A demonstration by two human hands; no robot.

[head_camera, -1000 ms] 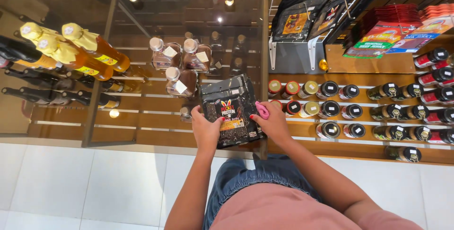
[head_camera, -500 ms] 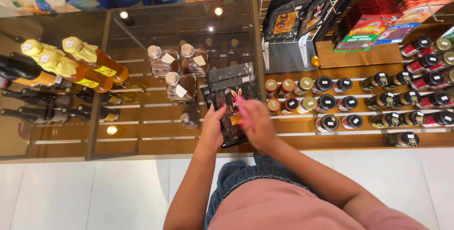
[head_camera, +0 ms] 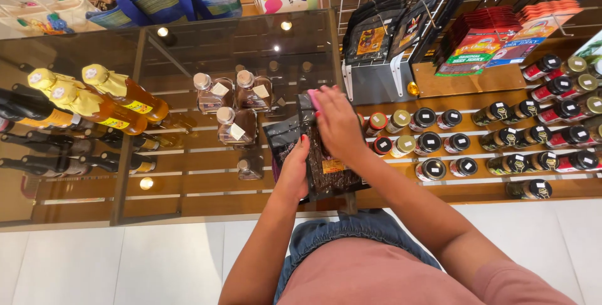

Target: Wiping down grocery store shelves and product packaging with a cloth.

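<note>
Left hand (head_camera: 295,170) grips the lower left edge of a dark snack packet (head_camera: 313,154), thumb on its front. Right hand (head_camera: 335,123) lies over the packet's upper right part, fingers (head_camera: 316,101) curled onto its top edge, grasping it. Packet sits between both hands, above the glass cabinet (head_camera: 188,48). Small corked bottles (head_camera: 235,126) just left of the left hand; black-lidded jars (head_camera: 433,142) just right of the right hand.

Flat dark plastic pouch (head_camera: 316,170) with orange-yellow label, held roughly upright and slightly tilted above glass cabinet edge, dark contents visible through front.
</note>
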